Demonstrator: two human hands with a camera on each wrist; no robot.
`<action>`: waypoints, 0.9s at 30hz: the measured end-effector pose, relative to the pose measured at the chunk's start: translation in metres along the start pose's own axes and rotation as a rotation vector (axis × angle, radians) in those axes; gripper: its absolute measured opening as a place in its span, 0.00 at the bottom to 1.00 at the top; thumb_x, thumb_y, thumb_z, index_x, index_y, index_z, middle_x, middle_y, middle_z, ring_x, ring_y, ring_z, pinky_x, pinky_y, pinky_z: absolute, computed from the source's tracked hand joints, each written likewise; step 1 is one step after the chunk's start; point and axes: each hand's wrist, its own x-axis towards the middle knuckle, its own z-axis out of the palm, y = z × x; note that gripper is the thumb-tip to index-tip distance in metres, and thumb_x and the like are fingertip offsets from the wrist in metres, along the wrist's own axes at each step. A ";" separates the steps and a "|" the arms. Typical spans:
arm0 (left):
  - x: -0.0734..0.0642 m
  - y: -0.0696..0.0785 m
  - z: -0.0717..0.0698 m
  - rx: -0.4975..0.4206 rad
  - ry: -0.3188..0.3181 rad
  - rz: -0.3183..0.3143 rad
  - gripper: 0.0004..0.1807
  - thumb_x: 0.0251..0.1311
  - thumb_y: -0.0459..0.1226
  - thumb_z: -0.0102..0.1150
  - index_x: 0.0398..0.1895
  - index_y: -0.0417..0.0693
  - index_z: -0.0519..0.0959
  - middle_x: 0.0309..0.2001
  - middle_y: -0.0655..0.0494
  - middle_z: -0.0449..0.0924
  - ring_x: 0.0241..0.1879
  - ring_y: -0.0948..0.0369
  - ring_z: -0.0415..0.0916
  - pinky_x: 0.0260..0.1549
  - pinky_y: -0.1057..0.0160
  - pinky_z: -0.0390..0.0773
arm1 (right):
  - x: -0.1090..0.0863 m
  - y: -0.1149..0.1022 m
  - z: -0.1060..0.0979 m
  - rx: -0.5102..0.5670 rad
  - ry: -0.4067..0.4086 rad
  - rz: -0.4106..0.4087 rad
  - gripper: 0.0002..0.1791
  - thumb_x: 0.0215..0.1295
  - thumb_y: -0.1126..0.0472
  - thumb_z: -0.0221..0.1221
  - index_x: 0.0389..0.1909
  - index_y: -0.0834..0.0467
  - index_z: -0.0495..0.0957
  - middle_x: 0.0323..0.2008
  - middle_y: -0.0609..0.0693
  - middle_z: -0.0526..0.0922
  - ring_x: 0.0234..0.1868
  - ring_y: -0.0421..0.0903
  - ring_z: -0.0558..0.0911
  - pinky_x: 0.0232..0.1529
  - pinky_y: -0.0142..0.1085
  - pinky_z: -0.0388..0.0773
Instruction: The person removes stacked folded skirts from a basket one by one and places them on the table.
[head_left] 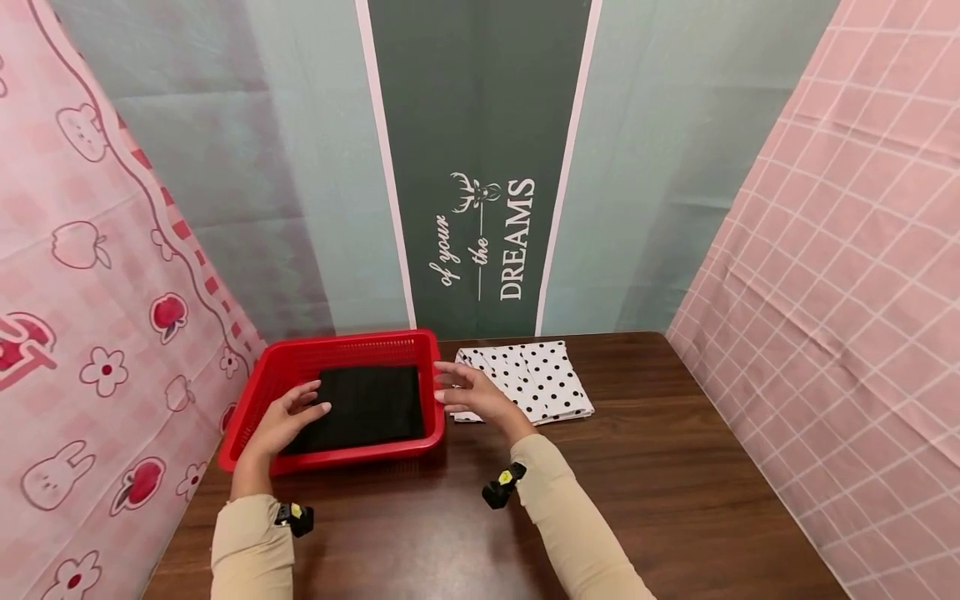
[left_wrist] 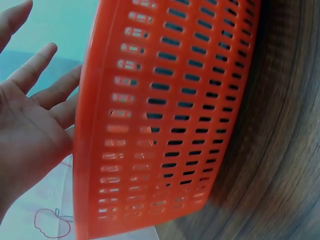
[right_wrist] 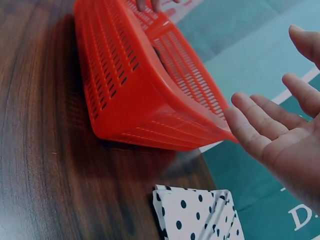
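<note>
A red plastic basket (head_left: pixel 352 457) with slotted walls stands on the left of the table. Inside it lies a flat black piece (head_left: pixel 367 404), perhaps folded cloth. My left hand (head_left: pixel 283 421) is over the basket's front left part, fingers spread and holding nothing; in the left wrist view the hand (left_wrist: pixel 35 110) shows beyond the rim. At the basket's right rim is my right hand (head_left: pixel 480 396), its fingers extended; whether they touch the rim I cannot tell. Just behind that hand lies a folded white cloth with black dots (head_left: pixel 543 379).
The brown wooden table (head_left: pixel 637 467) runs to the right and front of the basket. A pink patterned curtain (head_left: pixel 105 317) hangs at the left, a pink checked one (head_left: pixel 840 275) at the right, and a green and grey one (head_left: pixel 480 100) behind.
</note>
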 end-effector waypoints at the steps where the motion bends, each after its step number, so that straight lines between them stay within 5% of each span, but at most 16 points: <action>1: 0.000 0.001 -0.001 -0.006 -0.003 -0.004 0.35 0.62 0.40 0.56 0.68 0.34 0.57 0.62 0.29 0.58 0.61 0.38 0.55 0.56 0.41 0.59 | 0.002 0.000 0.002 0.003 0.005 0.011 0.31 0.60 0.63 0.60 0.65 0.59 0.64 0.57 0.61 0.70 0.53 0.54 0.76 0.49 0.51 0.72; 9: 0.011 -0.023 -0.012 0.014 -0.013 -0.050 0.36 0.63 0.46 0.55 0.69 0.39 0.56 0.64 0.31 0.57 0.62 0.41 0.55 0.55 0.42 0.61 | 0.019 0.008 0.015 0.031 0.029 0.060 0.31 0.59 0.65 0.60 0.64 0.62 0.64 0.55 0.59 0.73 0.51 0.52 0.77 0.48 0.48 0.74; 27: 0.022 -0.030 -0.029 0.009 -0.080 -0.163 0.41 0.63 0.50 0.52 0.69 0.33 0.51 0.64 0.29 0.53 0.61 0.38 0.54 0.58 0.41 0.55 | 0.047 0.022 0.034 0.174 0.075 0.123 0.33 0.59 0.59 0.62 0.64 0.62 0.64 0.53 0.59 0.75 0.56 0.60 0.71 0.52 0.51 0.70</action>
